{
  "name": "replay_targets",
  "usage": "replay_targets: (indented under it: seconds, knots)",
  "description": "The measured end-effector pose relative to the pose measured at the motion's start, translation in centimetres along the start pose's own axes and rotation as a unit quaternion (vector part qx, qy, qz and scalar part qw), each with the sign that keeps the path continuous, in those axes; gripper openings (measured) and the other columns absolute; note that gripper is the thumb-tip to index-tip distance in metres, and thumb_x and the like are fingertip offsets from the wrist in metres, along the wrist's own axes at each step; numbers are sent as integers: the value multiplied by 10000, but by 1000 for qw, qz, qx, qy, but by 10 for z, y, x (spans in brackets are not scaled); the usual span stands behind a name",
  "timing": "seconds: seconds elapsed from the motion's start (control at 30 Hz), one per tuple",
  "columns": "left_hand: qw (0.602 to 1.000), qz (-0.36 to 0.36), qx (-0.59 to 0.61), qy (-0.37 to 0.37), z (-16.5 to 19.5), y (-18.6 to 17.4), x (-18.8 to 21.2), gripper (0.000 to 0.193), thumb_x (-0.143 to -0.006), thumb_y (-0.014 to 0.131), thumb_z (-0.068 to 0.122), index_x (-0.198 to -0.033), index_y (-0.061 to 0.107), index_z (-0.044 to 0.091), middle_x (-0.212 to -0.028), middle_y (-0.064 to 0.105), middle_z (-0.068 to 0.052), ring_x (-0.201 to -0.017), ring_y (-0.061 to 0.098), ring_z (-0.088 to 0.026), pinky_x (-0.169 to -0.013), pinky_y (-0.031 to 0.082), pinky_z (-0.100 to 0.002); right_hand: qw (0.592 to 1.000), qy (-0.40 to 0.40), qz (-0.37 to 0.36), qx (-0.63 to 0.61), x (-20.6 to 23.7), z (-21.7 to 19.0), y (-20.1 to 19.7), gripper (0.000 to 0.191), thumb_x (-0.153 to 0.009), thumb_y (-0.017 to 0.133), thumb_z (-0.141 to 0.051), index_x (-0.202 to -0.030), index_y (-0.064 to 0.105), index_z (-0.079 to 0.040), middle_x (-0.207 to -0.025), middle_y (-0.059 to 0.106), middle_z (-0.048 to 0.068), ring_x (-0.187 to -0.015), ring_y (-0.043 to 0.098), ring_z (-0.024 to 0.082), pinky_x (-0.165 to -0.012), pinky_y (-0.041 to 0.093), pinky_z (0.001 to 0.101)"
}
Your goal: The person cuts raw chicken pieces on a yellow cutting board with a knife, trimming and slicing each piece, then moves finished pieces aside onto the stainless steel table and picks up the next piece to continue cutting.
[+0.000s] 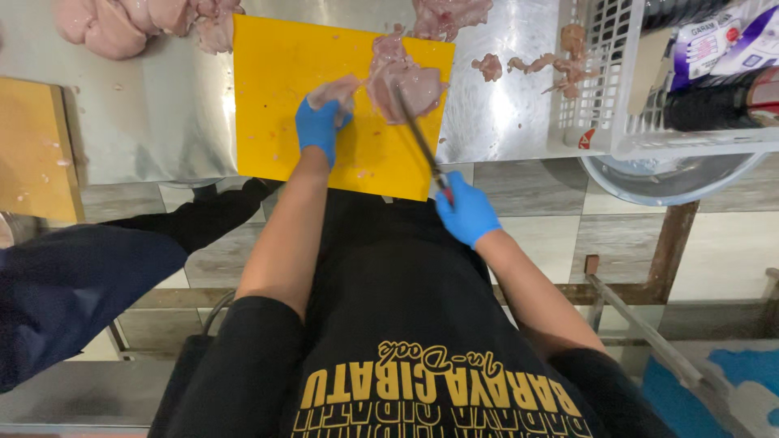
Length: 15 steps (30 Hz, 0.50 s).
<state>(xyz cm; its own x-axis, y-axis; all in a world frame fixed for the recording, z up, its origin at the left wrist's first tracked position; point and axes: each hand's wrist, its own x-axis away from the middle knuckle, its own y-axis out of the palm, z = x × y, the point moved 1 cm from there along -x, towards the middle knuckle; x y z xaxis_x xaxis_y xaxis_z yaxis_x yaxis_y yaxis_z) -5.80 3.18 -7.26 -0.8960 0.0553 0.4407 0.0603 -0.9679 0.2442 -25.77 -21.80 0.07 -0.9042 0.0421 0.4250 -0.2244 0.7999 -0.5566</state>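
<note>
Two blue-gloved hands work over a yellow cutting board [292, 97] that lies on a steel table [154, 113]. The fingers of the left hand [319, 128] are curled together and pinch a pale piece of raw chicken [334, 88], holding it down near the middle of the board. The fingers of the right hand [466, 212] are wrapped tight around the handle of a knife [420, 142]; this hand is off the board, just beyond its near right corner, over the edge of the table. The long thin blade goes from the hand up and to the left, and its tip rests on a larger piece of raw chicken [406, 81] that lies at the far right corner of the board, touching the smaller piece. Both forearms are bare, and the person wears a black shirt. More raw chicken lies on the table: a heap [122, 24] at the far left, another lump [450, 15] behind the far edge of the board, and small scraps [535, 63] to the right of it. A white plastic basket [600, 122] with packets and dark bottles stands at the right end of the table, and a metal bowl [673, 174] is under it. A wooden board [32, 146] lies at the left edge, and a dark blue sleeve [73, 284] of another person is at the left.
</note>
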Motion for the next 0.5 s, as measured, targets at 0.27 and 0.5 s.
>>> replay_targets:
  seconds: [0.27,0.5]
  knots:
    - [993,-4,68,-97,5,-18,15,499,-909,575,53,-1407,562,62,-1242,685,-76,-956,693,-212,-820,576,-340,997,-69,45,12,-48,-49,25,296,-991,555,-260,-1178,506,-35,-936,701,262,-836,659,498,-724,517,580]
    - [993,-16,47,-103,1,-25,23,458,-917,578,66,-1374,591,43,-1238,703,-88,-1007,713,-219,-852,590,-348,991,48,-53,115,-72,-48,38,312,-992,521,-287,-1158,493,-25,-957,686,299,-880,655,514,-776,490,623]
